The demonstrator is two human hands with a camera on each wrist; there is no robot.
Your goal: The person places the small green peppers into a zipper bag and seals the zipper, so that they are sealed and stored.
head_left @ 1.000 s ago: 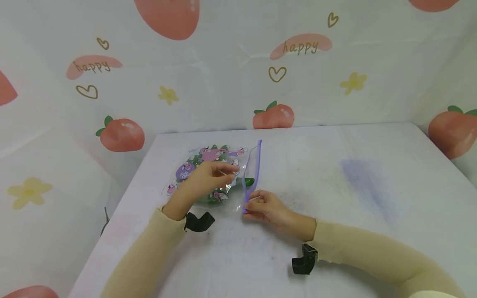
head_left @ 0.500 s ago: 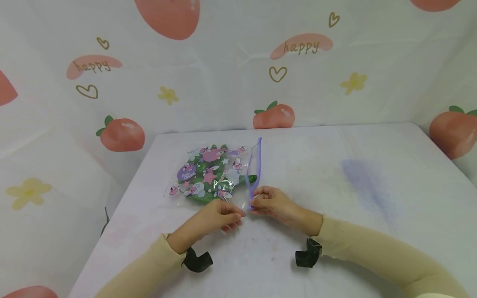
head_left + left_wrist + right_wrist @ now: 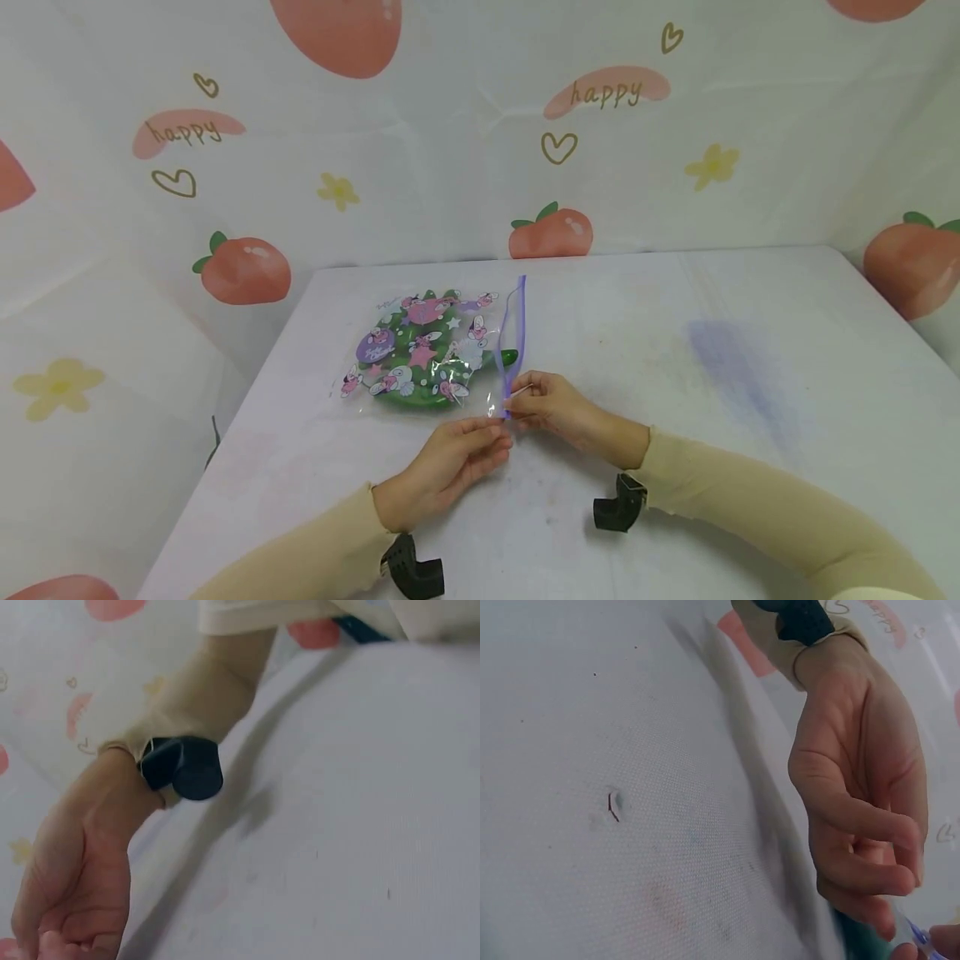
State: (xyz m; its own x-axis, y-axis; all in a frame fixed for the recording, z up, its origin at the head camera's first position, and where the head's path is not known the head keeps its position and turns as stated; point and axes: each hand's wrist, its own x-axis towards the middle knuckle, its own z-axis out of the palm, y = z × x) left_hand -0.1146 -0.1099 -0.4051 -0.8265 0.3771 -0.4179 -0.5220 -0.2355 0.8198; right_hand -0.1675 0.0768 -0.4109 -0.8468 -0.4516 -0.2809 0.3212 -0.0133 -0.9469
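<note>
A clear zip-lock bag [image 3: 422, 357], printed with pink and purple cartoon figures and stars, lies flat at the table's left. Green things show through it; one dark green tip [image 3: 509, 357] reaches the bag's mouth. Along the right side runs the purple zip strip [image 3: 522, 317], its two edges apart. My right hand [image 3: 551, 408] pinches the strip near its front end between thumb and forefinger. My left hand [image 3: 453, 458] is at the front corner; the right wrist view shows its fingertips [image 3: 949, 939] around the purple zip [image 3: 921, 937].
The white table [image 3: 675, 375] carries a faint purple stain [image 3: 735, 375] on the right. Behind it hangs a white cloth [image 3: 450, 167] with printed peaches and flowers. Black wrist mounts [image 3: 412, 568] sit below both sleeves.
My left hand has moved from over the bag down and right to its front corner, beside my right hand. The right hand has shifted slightly right with the zip strip.
</note>
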